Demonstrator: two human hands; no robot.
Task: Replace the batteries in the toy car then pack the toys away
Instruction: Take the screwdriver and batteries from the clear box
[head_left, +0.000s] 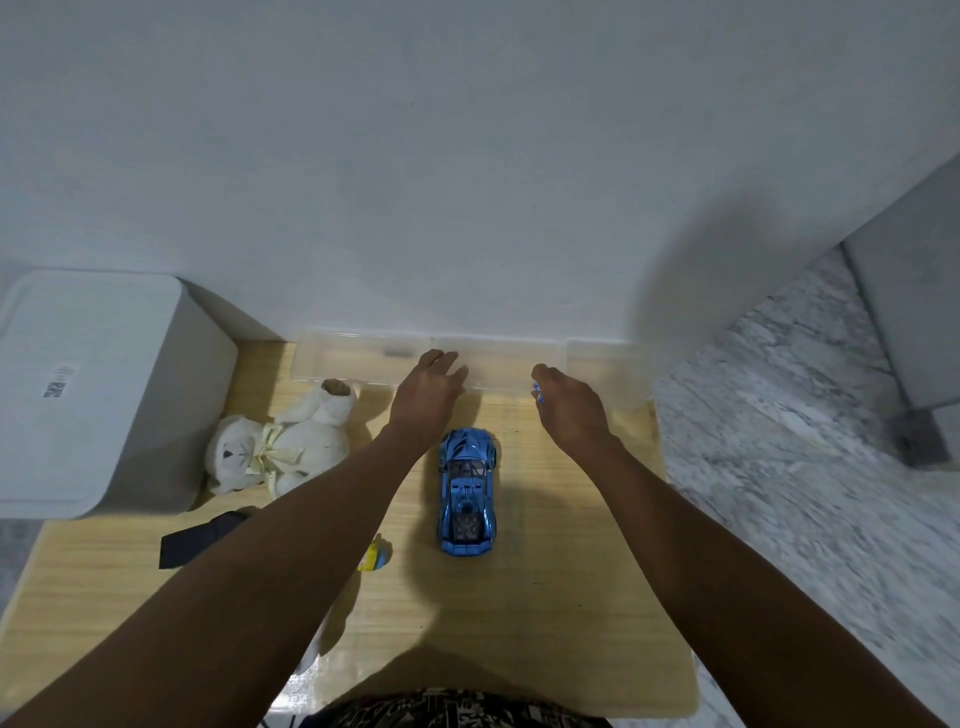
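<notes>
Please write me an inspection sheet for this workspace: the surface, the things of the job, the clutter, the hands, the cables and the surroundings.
Surface: light wooden table, pushed against a white wall.
Job's things: blue toy car upright on its wheels at the middle; clear plastic box at the far edge by the wall; white teddy bear lying to the left of the car; small yellow toy, partly hidden by the left forearm.
Clutter: black flat item near the left forearm, kind unclear.
Hands: left hand open, reaching to the clear box; right hand has something small and blue at the fingers, grip unclear.
Cables: nothing seen.
Surroundings: white lidded bin on the left; marble-pattern floor on the right.
</notes>
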